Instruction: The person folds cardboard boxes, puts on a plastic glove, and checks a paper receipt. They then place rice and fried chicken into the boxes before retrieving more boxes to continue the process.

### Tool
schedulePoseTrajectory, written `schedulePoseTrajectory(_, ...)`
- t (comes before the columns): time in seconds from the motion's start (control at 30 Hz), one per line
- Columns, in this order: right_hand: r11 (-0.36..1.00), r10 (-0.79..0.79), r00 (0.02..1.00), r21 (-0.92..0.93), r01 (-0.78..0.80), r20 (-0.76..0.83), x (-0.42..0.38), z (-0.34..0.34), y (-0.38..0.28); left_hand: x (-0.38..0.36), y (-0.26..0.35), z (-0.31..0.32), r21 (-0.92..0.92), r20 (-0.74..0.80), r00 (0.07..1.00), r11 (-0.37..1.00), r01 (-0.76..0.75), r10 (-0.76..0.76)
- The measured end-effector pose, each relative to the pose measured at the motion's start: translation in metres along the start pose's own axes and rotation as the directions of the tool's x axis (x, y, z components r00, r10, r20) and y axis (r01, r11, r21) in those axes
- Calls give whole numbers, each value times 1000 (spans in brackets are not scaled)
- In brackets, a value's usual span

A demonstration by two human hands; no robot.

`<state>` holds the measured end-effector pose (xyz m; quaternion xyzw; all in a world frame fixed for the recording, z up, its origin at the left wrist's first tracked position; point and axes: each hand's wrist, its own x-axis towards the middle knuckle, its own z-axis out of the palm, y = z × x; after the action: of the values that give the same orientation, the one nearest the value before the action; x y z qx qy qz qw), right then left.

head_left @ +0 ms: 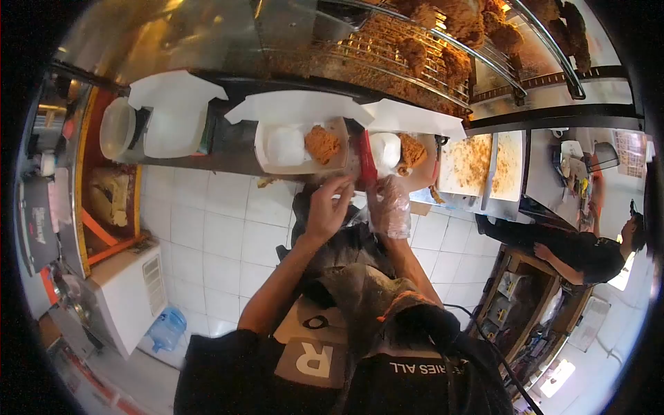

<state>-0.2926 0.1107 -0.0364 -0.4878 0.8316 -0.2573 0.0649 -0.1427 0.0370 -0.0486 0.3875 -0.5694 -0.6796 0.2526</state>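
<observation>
Touching red item [366, 156] — gloved hand [389, 207]; shirt [443, 384]: "RIES ALL"

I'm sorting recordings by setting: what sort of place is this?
Probably a fried-chicken takeaway kitchen: racked, fried-looking pieces, open white food cartons, and a knife on a crumb-strewn cutting board.

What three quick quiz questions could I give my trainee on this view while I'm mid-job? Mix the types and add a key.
1. Which hand wears the clear plastic glove?
2. True or false: the knife lies across the white cutting board.
3. How many open white boxes hold fried chicken? A) one B) two C) three

Key:
1. The right hand.
2. True.
3. B.
</observation>
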Motion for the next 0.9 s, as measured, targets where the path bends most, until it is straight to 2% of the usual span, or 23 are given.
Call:
schedulePoseTrajectory(0.03, 1000, -1, 1000, -7, 1, 5, 0, 2, -1, 7, -13, 8, -8, -1, 1000, 1000, 4, -4)
schedulePoseTrajectory(0.1, 997, -10, 1000, 77, 11, -1, 7, 2, 1, 27, -40, 23, 15, 29, 994, 994, -105, 105)
schedulePoseTrajectory(0.13, 984, 101, 993, 138, -108, 61, 9, -7, -16, 29, -36, 26, 85, 5, 988, 985, -153, 153)
schedulePoseTrajectory(0.17, 986, 98, 994, 132, -104, 55, 14, -6, -15, 31, -31, 28, 79, 6, 987, 984, -159, 159)
schedulePoseTrajectory(0.23, 996, -59, 990, -70, 50, -126, 26, -1, -12, 32, -25, 29, 167, -20, 973, 961, -222, 228)
schedulePoseTrajectory(0.27, 996, -57, 990, -74, 48, -129, 33, 0, -11, 32, -22, 28, 164, -16, 973, 961, -225, 230)
schedulePoseTrajectory(0.33, 987, 89, 994, -138, -80, 62, 43, 2, -8, 30, -20, 29, 203, 11, 976, 956, -214, 216)
schedulePoseTrajectory(0.37, 986, 91, 994, -143, -83, 56, 48, 3, -7, 29, -23, 31, 199, 17, 975, 955, -219, 220)
schedulePoseTrajectory(0.43, 976, -18, 979, -211, 62, 205, 55, 6, -7, 29, -32, 39, 182, -80, 968, 959, -219, 236)
schedulePoseTrajectory(0.47, 979, 203, 941, -83, -188, 270, 61, -7, -22, 30, -35, 43, 171, -74, 968, 959, -226, 241)
schedulePoseTrajectory(0.5, 977, 208, 944, -94, -190, 257, 59, -27, -29, 34, -38, 45, 264, -95, 953, 931, -253, 286)
schedulePoseTrajectory(0.53, 994, 71, 992, -87, -62, 104, 50, -46, -34, 38, -39, 47, 356, -112, 936, 893, -274, 332)
schedulePoseTrajectory(0.57, 993, -72, 996, -101, 67, -48, 44, -61, -31, 40, -35, 49, 346, -105, 935, 894, -284, 337)
schedulePoseTrajectory(0.6, 991, -13, 977, -132, -16, -212, 33, -53, 17, 41, -31, 50, 439, -119, 931, 859, -263, 346)
schedulePoseTrajectory(0.63, 923, 384, 896, 82, -376, -223, 32, -80, 0, 41, -29, 52, 530, -135, 924, 814, -238, 357)
schedulePoseTrajectory(0.7, 846, 497, 803, -20, -532, -328, 21, -71, 79, 42, -47, 60, 488, -166, 904, 829, -271, 393)
schedulePoseTrajectory(0.73, 844, 500, 798, -16, -536, -337, 17, -63, 107, 39, -44, 64, 427, -186, 934, 881, -204, 306)
schedulePoseTrajectory(0.77, 796, 595, 796, 218, -565, -110, 18, -56, 133, 37, -39, 67, 365, -204, 955, 922, -131, 216)
schedulePoseTrajectory(0.8, 673, 613, 778, 423, -607, 141, 19, -54, 150, 34, -34, 69, 395, -203, 958, 912, -107, 200)
schedulePoseTrajectory(0.83, 665, 617, 774, 432, -609, 141, 23, -60, 154, 31, -25, 74, 404, -195, 960, 908, -110, 203)
schedulePoseTrajectory(0.9, 676, 519, 813, 456, -579, 262, 30, -77, 138, 24, -12, 87, 341, -307, 942, 940, -26, 138)
